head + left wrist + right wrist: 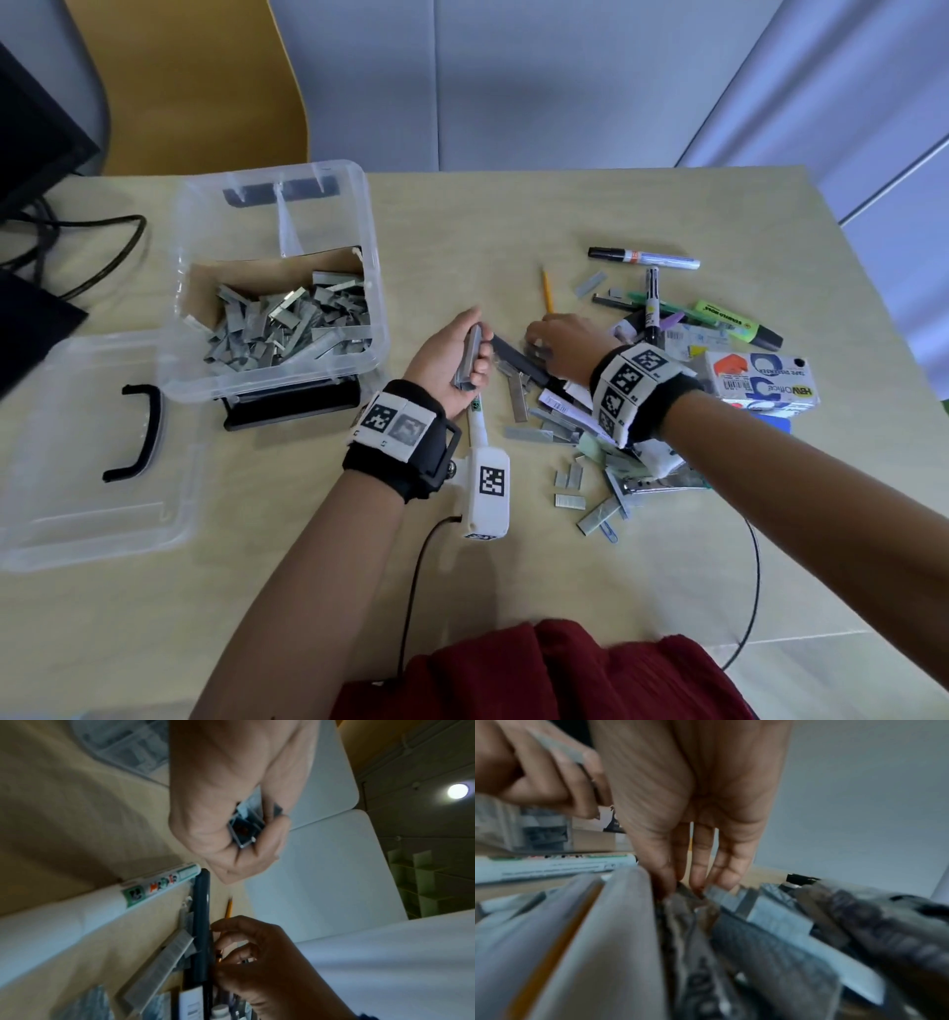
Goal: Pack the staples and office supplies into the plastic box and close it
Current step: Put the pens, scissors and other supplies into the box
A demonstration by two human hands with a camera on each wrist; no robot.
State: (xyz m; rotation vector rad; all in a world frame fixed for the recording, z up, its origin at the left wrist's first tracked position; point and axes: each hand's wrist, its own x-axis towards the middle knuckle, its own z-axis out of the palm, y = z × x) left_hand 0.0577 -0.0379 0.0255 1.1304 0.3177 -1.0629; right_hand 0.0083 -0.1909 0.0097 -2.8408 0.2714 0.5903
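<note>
A clear plastic box [379, 308] stands open at the left, with many staple strips [287, 329] in it. Its lid [77, 503] lies flat in front of it. My left hand [475, 352] hovers between the box and the pile and grips a bundle of staple strips [470, 360], seen end-on in the left wrist view [244, 830]. My right hand [539, 342] reaches down into the pile of loose staple strips [518, 401]. Its fingertips [698, 886] pinch strips beside a long black bar [201, 933].
Markers [642, 257], a yellow highlighter [739, 321], a pencil [547, 290] and a tape dispenser carton [760, 380] lie at the right. A white marker [159, 884] lies under my left wrist. A monitor and cables [77, 241] sit far left.
</note>
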